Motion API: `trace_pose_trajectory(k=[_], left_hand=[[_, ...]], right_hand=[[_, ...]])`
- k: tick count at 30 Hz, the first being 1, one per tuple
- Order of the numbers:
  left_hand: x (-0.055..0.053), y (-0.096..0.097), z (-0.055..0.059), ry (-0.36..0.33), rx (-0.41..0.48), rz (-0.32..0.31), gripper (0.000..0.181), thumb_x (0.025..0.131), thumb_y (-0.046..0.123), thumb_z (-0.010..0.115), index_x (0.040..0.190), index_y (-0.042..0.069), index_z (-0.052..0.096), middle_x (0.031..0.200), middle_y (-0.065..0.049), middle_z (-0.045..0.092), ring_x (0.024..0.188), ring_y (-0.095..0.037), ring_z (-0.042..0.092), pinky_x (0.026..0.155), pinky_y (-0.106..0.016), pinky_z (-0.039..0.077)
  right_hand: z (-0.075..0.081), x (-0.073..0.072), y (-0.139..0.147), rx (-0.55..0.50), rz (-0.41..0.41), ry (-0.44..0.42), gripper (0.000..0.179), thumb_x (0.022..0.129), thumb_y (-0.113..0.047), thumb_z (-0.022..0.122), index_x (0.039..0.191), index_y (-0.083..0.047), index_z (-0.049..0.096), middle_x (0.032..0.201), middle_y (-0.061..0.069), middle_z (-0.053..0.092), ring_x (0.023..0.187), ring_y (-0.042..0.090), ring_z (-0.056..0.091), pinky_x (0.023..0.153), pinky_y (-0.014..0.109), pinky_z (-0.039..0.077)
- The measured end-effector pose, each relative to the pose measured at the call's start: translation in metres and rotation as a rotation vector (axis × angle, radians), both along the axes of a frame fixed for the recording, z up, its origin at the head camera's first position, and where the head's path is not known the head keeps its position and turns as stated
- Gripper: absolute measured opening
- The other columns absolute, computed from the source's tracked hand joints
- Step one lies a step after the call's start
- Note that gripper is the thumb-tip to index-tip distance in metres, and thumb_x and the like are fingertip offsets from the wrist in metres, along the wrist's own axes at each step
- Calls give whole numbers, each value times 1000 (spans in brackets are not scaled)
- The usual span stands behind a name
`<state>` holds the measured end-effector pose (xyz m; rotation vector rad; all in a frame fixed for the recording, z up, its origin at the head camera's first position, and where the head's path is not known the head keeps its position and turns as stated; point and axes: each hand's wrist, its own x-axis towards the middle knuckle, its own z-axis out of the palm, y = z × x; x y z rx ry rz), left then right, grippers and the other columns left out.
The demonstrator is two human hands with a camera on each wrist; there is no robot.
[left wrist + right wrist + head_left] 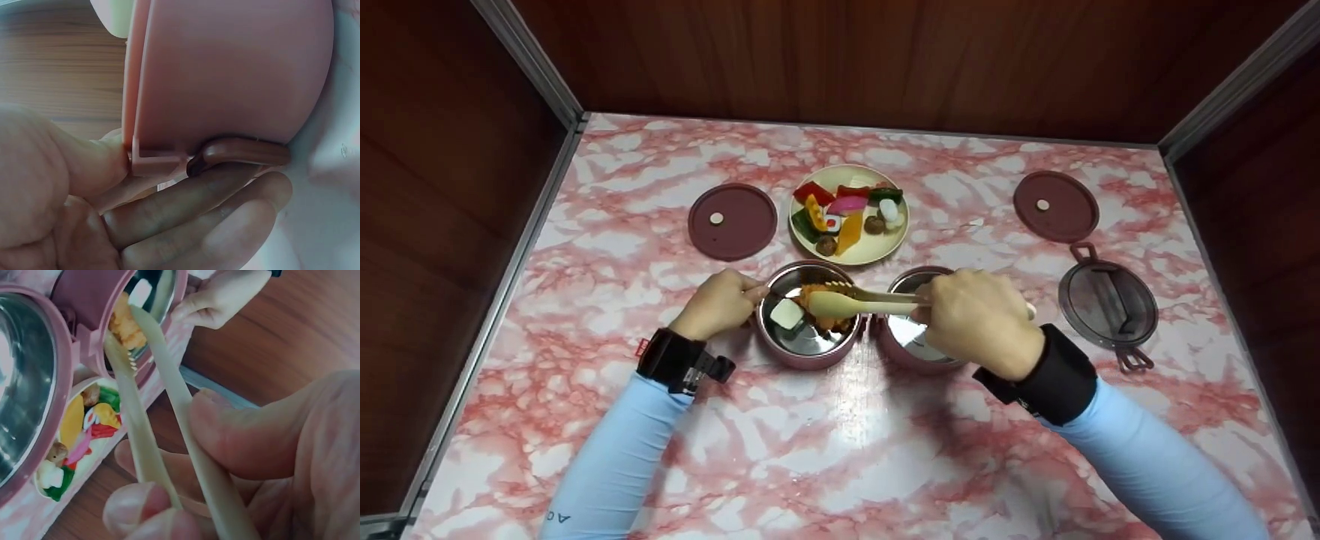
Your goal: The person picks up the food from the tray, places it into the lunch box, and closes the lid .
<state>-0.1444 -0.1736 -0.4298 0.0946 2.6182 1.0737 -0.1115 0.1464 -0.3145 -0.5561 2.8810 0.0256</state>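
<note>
On the marbled table (pixel 810 450), mid-frame, the left hand (pixel 720 304) grips a pink pot (pixel 236 73); the right hand (pixel 979 322) holds parted tongs (pixel 836 304) at orange food (pixel 126 323).

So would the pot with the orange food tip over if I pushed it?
The pot probably wouldn't tip easily while the left hand holds its side. Let go, it might slide, since the table looks shiny. It may feel light, with little food inside.
</note>
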Motion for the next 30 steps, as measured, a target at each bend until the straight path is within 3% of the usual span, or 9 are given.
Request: trace_pose_trajectory(k=[7,13,20,25,30], left_hand=[[1,1,2,-7,-6,0,27,101,23,56,105,6,78,61,2,51,56,-13,46,55,-29,40],[1,0,2,-5,-2,-4,28,101,22,56,105,6,77,61,2,51,56,-13,46,56,-29,41],[2,0,3,-12,1,0,28,101,23,56,112,6,76,68,-2,63,57,-13,51,57,-29,45],[3,0,2,-8,-3,5,27,100,22,57,113,6,75,73,-4,65,58,-14,51,58,-30,44],[2,1,1,1,-5,0,27,100,22,57,108,6,77,63,0,56,56,-13,48,55,-29,41]], right_hand=[[7,4,-3,9,-8,13,25,90,-35,64,71,-19,59,61,4,52,57,27,53,44,47,45],[7,-2,-6,-3,5,20,27,92,-36,64,72,-19,61,61,4,53,55,26,52,44,45,46],[22,-2,-6,121,18,-36,29,87,-39,67,68,-19,61,63,5,54,56,27,53,42,43,44],[23,1,-12,120,53,5,26,85,-35,68,68,-18,60,63,6,54,57,29,53,46,48,48],[23,4,-14,130,95,52,27,82,-31,70,63,-17,57,60,6,52,54,30,52,45,48,48]])
